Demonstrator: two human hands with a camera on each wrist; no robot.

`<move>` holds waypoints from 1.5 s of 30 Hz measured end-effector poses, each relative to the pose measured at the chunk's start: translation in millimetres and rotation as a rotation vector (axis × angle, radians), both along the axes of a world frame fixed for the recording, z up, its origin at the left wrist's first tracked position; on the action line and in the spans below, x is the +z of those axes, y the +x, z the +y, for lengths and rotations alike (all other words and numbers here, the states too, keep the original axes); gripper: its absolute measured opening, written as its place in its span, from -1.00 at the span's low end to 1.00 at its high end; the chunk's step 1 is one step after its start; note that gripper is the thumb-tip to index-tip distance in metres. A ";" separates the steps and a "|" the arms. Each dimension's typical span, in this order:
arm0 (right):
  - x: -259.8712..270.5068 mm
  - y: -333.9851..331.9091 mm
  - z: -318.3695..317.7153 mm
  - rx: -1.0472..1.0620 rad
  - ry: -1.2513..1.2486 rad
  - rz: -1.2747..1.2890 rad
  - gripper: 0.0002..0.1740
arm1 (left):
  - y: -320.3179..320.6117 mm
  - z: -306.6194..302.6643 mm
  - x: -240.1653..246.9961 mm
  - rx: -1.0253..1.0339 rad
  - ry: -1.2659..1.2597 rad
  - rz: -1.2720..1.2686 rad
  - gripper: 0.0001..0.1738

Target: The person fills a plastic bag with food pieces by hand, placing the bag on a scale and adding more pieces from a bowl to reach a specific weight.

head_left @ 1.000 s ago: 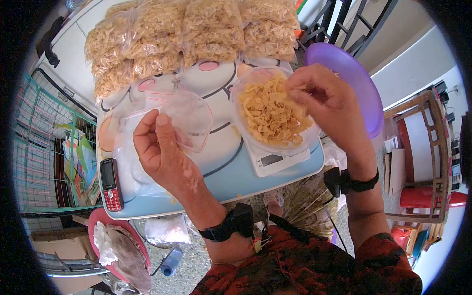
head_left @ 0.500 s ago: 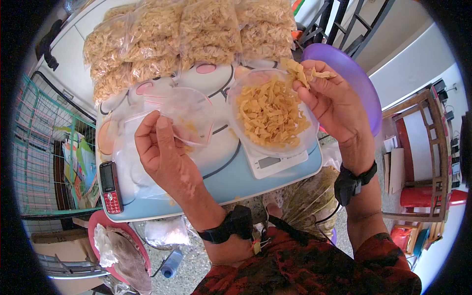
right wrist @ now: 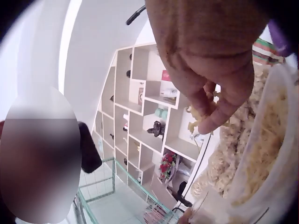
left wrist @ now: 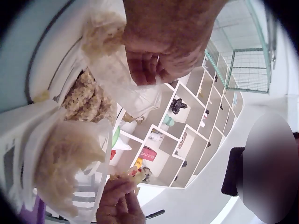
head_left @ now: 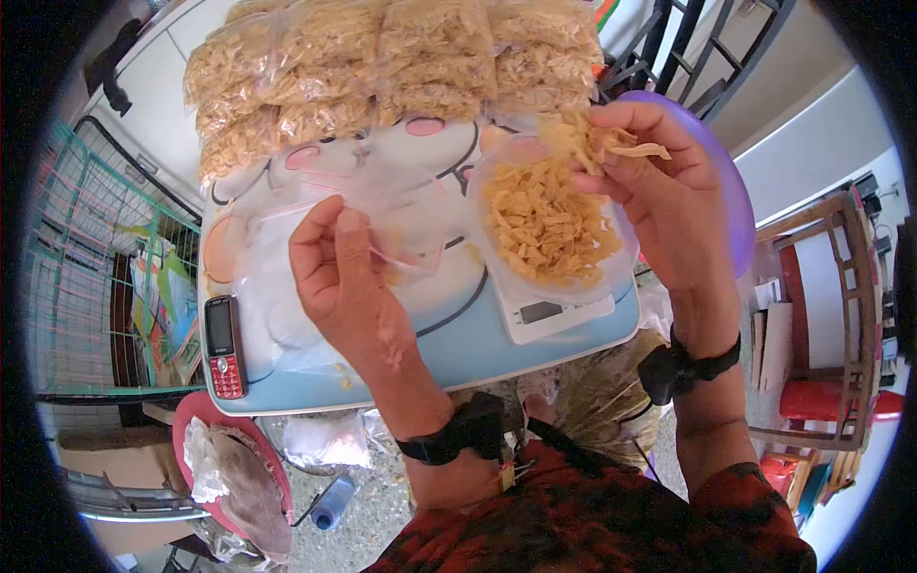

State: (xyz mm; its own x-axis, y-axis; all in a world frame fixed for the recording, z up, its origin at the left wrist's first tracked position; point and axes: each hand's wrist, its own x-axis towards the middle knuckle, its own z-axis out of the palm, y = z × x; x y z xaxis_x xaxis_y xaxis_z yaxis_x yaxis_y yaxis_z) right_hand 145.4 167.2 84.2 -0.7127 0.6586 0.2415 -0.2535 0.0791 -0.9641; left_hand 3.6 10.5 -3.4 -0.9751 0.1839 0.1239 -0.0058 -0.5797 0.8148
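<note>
My left hand [head_left: 349, 286] holds a clear zip bag [head_left: 409, 205] by its edge, thumb against curled fingers. Some pale yellow pieces show in the bag's lower part. My right hand [head_left: 673, 201] is raised over the far right rim of a white plastic bowl [head_left: 623, 256] and pinches a few dried yellow strips [head_left: 571, 141]. In the right wrist view the strips [right wrist: 195, 122] poke out between thumb and fingers. More dried strips [head_left: 544, 220] fill the bowl, which stands on a white kitchen scale [head_left: 564, 320].
Filled bags of dried strips [head_left: 435, 57] are stacked along the table's far side. More clear bags [head_left: 277, 277] lie left of my left hand, near a red and black phone [head_left: 224, 346]. Behind the right hand is a purple basin [head_left: 735, 191]. A wire cage [head_left: 105, 277] stands at the left.
My right hand has risen from over the bowl and turned, bringing up the pinched strips. The left hand keeps hold of the bag, and the head view has shifted slightly.
</note>
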 end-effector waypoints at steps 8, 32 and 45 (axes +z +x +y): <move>0.7 -58.3 -50.7 0.011 1.055 -0.186 -0.79 | 1.4 0.8 2.9 -0.039 0.050 0.009 -0.77; -6.2 -82.7 -64.6 0.266 1.092 -0.349 -0.88 | -10.9 -8.4 -6.4 0.012 0.026 -0.067 -0.75; -3.5 -75.3 -74.2 0.396 1.025 -0.543 -0.78 | -9.8 -15.4 -0.9 0.068 -0.081 -0.033 -0.76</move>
State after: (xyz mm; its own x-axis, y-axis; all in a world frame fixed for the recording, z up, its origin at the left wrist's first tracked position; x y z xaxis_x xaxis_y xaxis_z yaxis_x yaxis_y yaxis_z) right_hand 70.1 93.0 80.7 -0.9901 0.0531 0.1300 -0.0175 0.8721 -0.4890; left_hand -6.2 -4.9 -4.2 -0.9890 0.1252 0.0787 0.0036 -0.5116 0.8592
